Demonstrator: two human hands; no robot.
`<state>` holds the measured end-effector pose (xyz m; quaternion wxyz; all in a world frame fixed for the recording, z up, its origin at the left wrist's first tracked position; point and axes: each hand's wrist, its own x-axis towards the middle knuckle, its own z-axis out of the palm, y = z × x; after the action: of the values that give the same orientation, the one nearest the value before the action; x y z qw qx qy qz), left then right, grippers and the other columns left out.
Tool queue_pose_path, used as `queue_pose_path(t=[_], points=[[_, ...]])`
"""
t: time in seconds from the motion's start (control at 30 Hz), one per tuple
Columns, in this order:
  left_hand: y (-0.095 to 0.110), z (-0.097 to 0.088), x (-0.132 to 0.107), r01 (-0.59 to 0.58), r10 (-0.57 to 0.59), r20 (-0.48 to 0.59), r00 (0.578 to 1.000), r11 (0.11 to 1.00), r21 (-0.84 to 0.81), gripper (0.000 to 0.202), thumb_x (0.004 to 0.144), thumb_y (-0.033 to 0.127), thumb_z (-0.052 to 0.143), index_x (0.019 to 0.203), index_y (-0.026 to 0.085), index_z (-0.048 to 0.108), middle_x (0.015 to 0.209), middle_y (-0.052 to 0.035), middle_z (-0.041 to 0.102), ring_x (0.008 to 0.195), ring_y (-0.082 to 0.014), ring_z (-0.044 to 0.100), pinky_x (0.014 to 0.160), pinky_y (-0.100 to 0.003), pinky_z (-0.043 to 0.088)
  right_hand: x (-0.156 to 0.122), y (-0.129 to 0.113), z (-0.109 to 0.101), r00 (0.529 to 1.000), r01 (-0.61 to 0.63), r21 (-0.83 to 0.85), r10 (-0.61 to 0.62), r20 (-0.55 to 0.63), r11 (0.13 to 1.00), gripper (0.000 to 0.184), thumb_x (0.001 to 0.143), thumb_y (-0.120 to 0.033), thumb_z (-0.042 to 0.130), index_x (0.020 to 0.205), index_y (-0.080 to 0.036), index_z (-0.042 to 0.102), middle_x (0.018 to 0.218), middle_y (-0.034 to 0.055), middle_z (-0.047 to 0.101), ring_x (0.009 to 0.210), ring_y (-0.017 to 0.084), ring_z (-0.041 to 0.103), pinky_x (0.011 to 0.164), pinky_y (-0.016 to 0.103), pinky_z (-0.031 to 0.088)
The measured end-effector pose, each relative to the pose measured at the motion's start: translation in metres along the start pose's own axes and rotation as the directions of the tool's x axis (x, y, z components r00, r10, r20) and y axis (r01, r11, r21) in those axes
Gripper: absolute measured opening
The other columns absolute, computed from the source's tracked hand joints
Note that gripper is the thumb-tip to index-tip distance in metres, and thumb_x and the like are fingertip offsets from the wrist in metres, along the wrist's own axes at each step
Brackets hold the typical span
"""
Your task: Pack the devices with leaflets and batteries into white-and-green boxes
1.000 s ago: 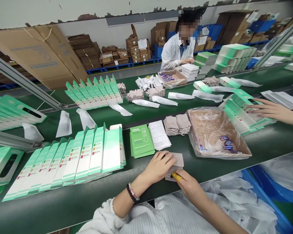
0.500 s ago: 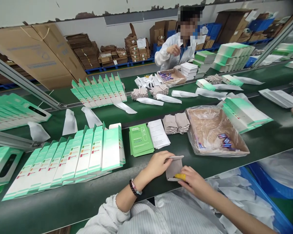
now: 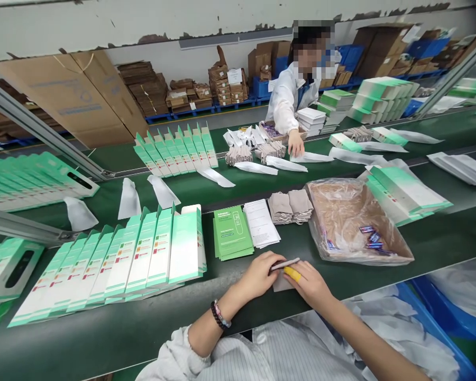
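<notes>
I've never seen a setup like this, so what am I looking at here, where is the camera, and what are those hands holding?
This view comes from a camera worn on a person's head, looking forward and down, so you see through their eyes. No machine is handling anything: these are bare hands. The left hand and right hand hold a beige fabric pouch with a slim pale rod at its top edge. One right finger wears a yellow wrap.

The dark green belt carries rows of white-and-green cartons, green leaflets, white printed sheets, stacked pouches, and a plastic-lined cardboard tray holding small blue packets. A co-worker stands across the belt.
</notes>
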<state>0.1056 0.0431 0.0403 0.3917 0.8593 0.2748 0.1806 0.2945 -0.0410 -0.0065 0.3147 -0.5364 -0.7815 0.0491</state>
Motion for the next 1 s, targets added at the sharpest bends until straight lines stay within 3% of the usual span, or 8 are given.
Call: queue_pose_path(t=[0.13, 0.33, 0.47, 0.53, 0.63, 0.87, 0.93, 1.0], points=[[-0.003, 0.004, -0.002, 0.000, -0.001, 0.010, 1.000, 0.995, 0.095, 0.036, 0.086, 0.004, 0.049, 0.119, 0.018, 0.053, 0.109, -0.0059, 0.061, 0.103, -0.0176, 0.056, 0.092, -0.028, 0.047, 0.000, 0.000, 0.008, 0.984, -0.131, -0.064, 0.122, -0.130, 0.989, 0.012, 0.090, -0.026, 0.062, 0.099, -0.018, 0.063, 0.101, 0.0142, 0.066, 0.094, 0.029, 0.061, 0.078, 0.045, 0.049], [-0.003, 0.011, -0.008, -0.050, 0.028, 0.076, 0.997, 0.949, 0.312, 0.023, 0.093, 0.010, 0.044, 0.107, 0.020, 0.059, 0.101, -0.0068, 0.060, 0.092, -0.0215, 0.051, 0.079, -0.032, 0.045, -0.004, 0.006, 0.002, 0.927, -0.305, -0.007, 0.295, -0.230, 0.952, 0.041, 0.093, -0.021, 0.051, 0.132, -0.011, 0.043, 0.119, 0.0208, 0.053, 0.103, 0.029, 0.058, 0.079, 0.045, 0.054], [-0.001, 0.011, -0.013, -0.130, 0.073, 0.153, 0.986, 0.902, 0.411, 0.021, 0.095, 0.015, 0.043, 0.102, 0.019, 0.062, 0.099, -0.0082, 0.061, 0.094, -0.0245, 0.052, 0.080, -0.036, 0.043, -0.010, 0.009, -0.018, 0.998, -0.050, 0.048, 0.049, 0.030, 0.998, 0.045, 0.088, -0.003, 0.040, 0.126, -0.023, 0.055, 0.130, 0.0101, 0.058, 0.124, 0.025, 0.051, 0.100, 0.046, 0.047], [0.001, 0.009, -0.019, -0.153, 0.084, 0.173, 0.981, 0.888, 0.434, 0.023, 0.094, 0.013, 0.043, 0.107, 0.018, 0.061, 0.103, -0.0090, 0.062, 0.100, -0.0254, 0.052, 0.084, -0.038, 0.044, -0.017, 0.008, -0.024, 0.979, 0.086, 0.050, -0.094, 0.179, 0.995, 0.050, 0.086, 0.000, 0.041, 0.128, -0.022, 0.055, 0.133, 0.0091, 0.059, 0.128, 0.024, 0.049, 0.104, 0.046, 0.046], [0.007, 0.006, -0.031, -0.158, 0.091, 0.168, 0.982, 0.881, 0.446, 0.030, 0.094, 0.012, 0.043, 0.121, 0.017, 0.055, 0.118, -0.0100, 0.061, 0.115, -0.0266, 0.050, 0.097, -0.042, 0.041, -0.028, 0.010, -0.023, 0.958, 0.166, -0.022, -0.156, 0.240, 0.986, 0.048, 0.088, -0.004, 0.047, 0.134, -0.017, 0.053, 0.138, 0.0123, 0.056, 0.131, 0.025, 0.048, 0.104, 0.046, 0.048], [0.016, -0.003, -0.061, -0.008, 0.011, -0.010, 1.000, 0.960, 0.279, 0.047, 0.091, 0.012, 0.043, 0.136, 0.023, 0.045, 0.142, -0.0089, 0.050, 0.137, -0.0262, 0.038, 0.113, -0.047, 0.034, -0.022, 0.036, -0.020, 0.987, 0.098, -0.287, -0.055, 0.154, 0.953, 0.039, 0.091, -0.002, 0.039, 0.123, -0.011, 0.060, 0.136, 0.0177, 0.057, 0.130, 0.029, 0.050, 0.103, 0.051, 0.048], [0.013, -0.009, -0.065, 0.061, -0.024, -0.158, 0.987, 0.970, 0.237, 0.045, 0.092, 0.011, 0.040, 0.136, 0.023, 0.045, 0.142, -0.0093, 0.050, 0.138, -0.0242, 0.036, 0.113, -0.046, 0.036, -0.005, 0.031, -0.023, 0.993, 0.041, -0.333, -0.003, 0.115, 0.942, 0.034, 0.092, -0.006, 0.041, 0.119, -0.009, 0.062, 0.135, 0.0193, 0.057, 0.129, 0.031, 0.050, 0.104, 0.051, 0.047], [0.006, -0.016, -0.062, 0.150, -0.060, -0.358, 0.932, 0.962, 0.230, 0.046, 0.094, 0.010, 0.036, 0.137, 0.023, 0.042, 0.142, -0.0108, 0.049, 0.141, -0.0240, 0.033, 0.114, -0.048, 0.035, 0.018, 0.018, -0.022, 0.996, 0.016, -0.339, 0.013, 0.083, 0.941, 0.031, 0.092, -0.010, 0.044, 0.118, -0.008, 0.062, 0.133, 0.0189, 0.058, 0.127, 0.032, 0.051, 0.105, 0.050, 0.046]])
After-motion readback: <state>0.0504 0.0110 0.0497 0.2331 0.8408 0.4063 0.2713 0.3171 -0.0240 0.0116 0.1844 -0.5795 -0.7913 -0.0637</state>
